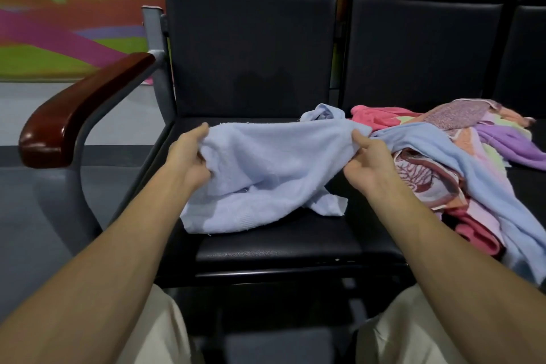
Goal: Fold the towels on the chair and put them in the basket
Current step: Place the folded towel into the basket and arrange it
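Black chair seat point(266, 248) at centre: my left hand point(189, 156) and right hand point(365, 164), fingers pinching the light-blue towel point(266, 174), may drag its bunched tail into the towel pile point(461, 156) at right.

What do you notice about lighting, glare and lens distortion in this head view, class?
Head view: dim, soft light; a glare streak on the wooden armrest; wide-angle bending stretches the forearms at the edges; the light blue towel between the left hand and right hand is reasonably sharp.
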`<state>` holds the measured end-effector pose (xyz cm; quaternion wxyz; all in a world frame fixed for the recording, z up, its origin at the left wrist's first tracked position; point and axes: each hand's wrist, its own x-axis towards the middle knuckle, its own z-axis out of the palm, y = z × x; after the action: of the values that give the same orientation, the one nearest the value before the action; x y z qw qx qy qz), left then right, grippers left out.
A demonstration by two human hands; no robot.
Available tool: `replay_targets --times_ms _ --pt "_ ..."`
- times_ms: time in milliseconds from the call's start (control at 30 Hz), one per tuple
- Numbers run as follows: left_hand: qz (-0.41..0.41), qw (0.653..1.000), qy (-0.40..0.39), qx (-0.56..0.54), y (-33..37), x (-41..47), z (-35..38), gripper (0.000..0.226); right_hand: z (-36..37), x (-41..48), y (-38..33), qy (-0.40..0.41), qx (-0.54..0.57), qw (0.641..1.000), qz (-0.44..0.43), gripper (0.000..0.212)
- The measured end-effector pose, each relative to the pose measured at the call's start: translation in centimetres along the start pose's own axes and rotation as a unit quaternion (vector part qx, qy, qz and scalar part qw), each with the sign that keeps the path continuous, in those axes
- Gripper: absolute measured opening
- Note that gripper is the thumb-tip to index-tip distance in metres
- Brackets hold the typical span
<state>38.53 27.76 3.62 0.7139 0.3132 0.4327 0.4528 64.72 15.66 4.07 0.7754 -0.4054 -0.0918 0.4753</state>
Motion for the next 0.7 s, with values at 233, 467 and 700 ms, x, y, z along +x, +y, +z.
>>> replay_targets --times_ms 233,467,700 --pt "0.137 0.983 0.106 0.060 0.0 -1.0 -0.3 0.025 0.6 -1.1 0.0 0.017 -0.002 0.999 -0.036 0.023" --pt "0.226 0.965 0.063 0.116 4.9 -5.0 -0.7 0.030 4.4 -4.4 -3.2 0.059 -0.022 0.994 -0.085 0.019" --pt "0.301 0.928 0.012 0.220 12.6 -11.4 -0.2 0.025 8.7 -9.6 -8.4 0.037 -0.117 0.963 -0.240 0.035"
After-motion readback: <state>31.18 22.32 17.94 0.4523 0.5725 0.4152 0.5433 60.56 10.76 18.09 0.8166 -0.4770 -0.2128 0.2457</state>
